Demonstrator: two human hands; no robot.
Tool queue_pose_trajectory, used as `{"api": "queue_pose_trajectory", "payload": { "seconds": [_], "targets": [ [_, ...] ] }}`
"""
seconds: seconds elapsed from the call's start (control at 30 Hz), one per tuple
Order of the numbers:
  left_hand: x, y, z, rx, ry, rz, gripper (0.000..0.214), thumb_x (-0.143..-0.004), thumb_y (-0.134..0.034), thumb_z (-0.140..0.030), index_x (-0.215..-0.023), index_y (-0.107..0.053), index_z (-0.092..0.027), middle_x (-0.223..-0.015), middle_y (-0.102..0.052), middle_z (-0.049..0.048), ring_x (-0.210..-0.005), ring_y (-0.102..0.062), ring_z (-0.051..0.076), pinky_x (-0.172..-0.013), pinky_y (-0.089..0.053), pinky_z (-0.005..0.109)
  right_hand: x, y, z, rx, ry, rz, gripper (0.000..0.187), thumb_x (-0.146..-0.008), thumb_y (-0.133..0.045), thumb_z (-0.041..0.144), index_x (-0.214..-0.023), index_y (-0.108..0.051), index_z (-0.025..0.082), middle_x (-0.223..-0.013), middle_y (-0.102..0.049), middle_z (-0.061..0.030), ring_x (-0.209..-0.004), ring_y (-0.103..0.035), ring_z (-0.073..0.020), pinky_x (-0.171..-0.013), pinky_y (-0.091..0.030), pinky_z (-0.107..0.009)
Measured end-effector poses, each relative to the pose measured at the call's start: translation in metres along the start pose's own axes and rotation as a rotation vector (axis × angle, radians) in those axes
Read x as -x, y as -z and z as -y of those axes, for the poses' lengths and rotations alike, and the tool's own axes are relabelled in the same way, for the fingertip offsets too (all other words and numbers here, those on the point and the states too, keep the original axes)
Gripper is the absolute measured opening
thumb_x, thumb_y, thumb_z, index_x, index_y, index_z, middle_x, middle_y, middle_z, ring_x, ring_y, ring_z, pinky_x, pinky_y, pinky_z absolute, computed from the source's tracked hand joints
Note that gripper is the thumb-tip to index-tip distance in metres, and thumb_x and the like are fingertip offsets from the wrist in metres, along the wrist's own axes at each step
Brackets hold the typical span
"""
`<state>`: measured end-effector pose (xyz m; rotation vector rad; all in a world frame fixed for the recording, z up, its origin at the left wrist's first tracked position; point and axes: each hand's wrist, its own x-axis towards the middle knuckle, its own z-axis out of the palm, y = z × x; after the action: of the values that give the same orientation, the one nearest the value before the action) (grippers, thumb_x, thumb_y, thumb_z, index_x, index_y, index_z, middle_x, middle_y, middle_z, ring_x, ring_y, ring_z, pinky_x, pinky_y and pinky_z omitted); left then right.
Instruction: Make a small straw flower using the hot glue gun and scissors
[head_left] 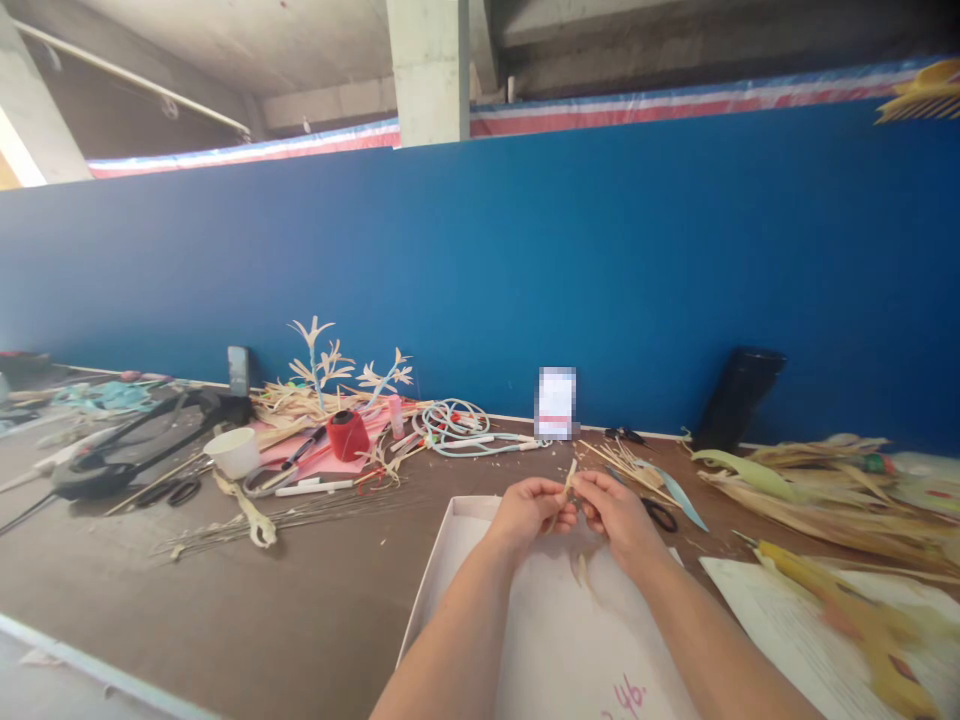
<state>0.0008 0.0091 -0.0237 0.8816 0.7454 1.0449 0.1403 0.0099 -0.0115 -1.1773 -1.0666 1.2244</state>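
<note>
Over the far end of a shallow white box (480,570), my left hand (534,510) and my right hand (606,505) meet fingertip to fingertip. Between them is a thin pale strip of dried husk (571,475), its tip standing up above the fingers. Both hands are closed in a pinch on it. A loose curled husk piece (583,572) shows below the hands, over the box; whether it hangs or lies there I cannot tell. Black-handled scissors (660,515) lie just right of my right hand.
At left are a white cup (232,452), a red thread spool (347,435), husk flowers (321,365) and coiled pale-blue cord (457,428). A yellow glue gun (840,610) rests on papers (739,590) at right, near dried husks (810,495) and a black cylinder (739,400). Behind rises a blue partition (480,270).
</note>
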Motion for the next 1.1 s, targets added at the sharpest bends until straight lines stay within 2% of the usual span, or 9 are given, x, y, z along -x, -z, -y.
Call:
{"api": "queue_pose_trajectory", "payload": {
  "seconds": [0.6, 1.1],
  "targets": [
    [0.0021, -0.0038, -0.0037, 0.047, 0.02, -0.029, 0.028, -0.064, -0.073, -0.022, -0.085, -0.06, -0.01, -0.068, -0.067, 0.0065, -0.055, -0.061, 0.011, -0.061, -0.048, 0.024, 0.0028, -0.0021, 0.0042, 0.02, -0.009, -0.013, 0.026, -0.06, -0.071, 0.04, -0.069, -0.061, 0.017, -0.057, -0.049, 0.0043, -0.046, -0.038, -0.0063, -0.037, -0.022, -0.018],
    [-0.0002, -0.0011, -0.0005, 0.014, 0.014, -0.022, 0.03, -0.062, -0.075, -0.029, -0.079, -0.059, -0.011, -0.068, -0.067, 0.0063, -0.055, -0.06, 0.011, -0.063, -0.049, 0.026, -0.0005, 0.0004, -0.0028, 0.026, -0.014, 0.024, 0.024, -0.064, -0.069, 0.039, -0.071, -0.06, 0.017, -0.051, -0.045, 0.0056, -0.045, -0.035, -0.0063, -0.038, -0.021, -0.018]
  ]
}}
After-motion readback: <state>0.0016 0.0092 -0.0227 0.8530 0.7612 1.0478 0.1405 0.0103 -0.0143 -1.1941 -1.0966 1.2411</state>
